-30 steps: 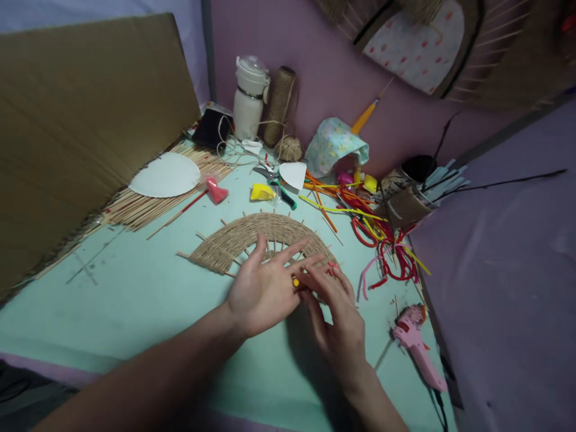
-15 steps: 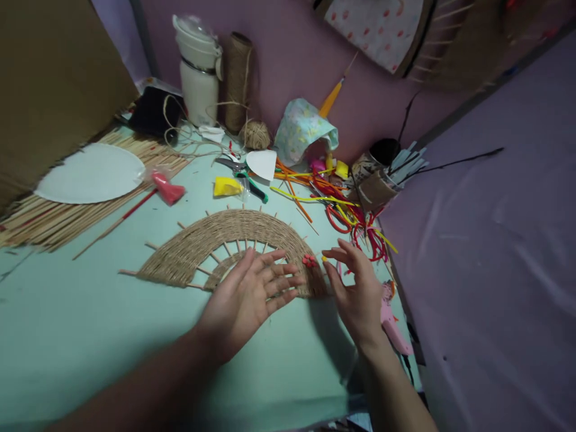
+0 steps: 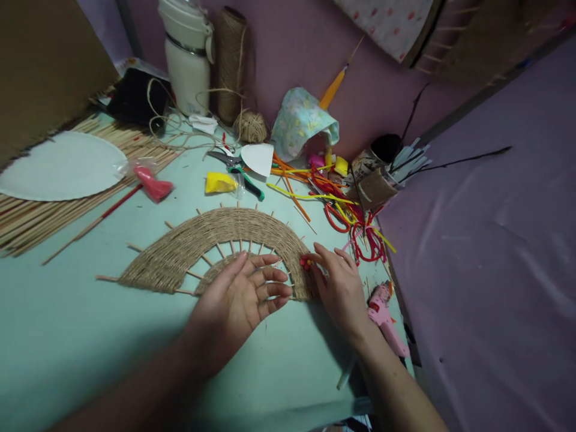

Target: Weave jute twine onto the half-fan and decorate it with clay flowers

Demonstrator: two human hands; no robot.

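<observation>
A woven twine fan (image 3: 216, 231) on thin sticks lies on the table. On its right side sits a small red flower (image 3: 303, 264), partly covered by my fingers. My right hand (image 3: 341, 291) pinches a tiny yellow ball (image 3: 309, 262) of what looks like clay, right at the flower's middle. Whether the ball touches the flower cannot be made out. My left hand (image 3: 240, 306) is held palm up over the lower part of the fan, fingers spread, with nothing in it.
A pink glue gun (image 3: 384, 318) lies right of my right hand. Behind the fan are pruning shears (image 3: 247, 183), a yellow clay packet (image 3: 220, 182), red-handled scissors (image 3: 336, 217) and coloured strips. Thin sticks (image 3: 54, 222) and a white oval plate (image 3: 67, 165) lie left.
My right hand has moved left and slightly down, bringing the yellow ball from beside the fan to the red flower. My left hand stays open. The view has shifted a little.
</observation>
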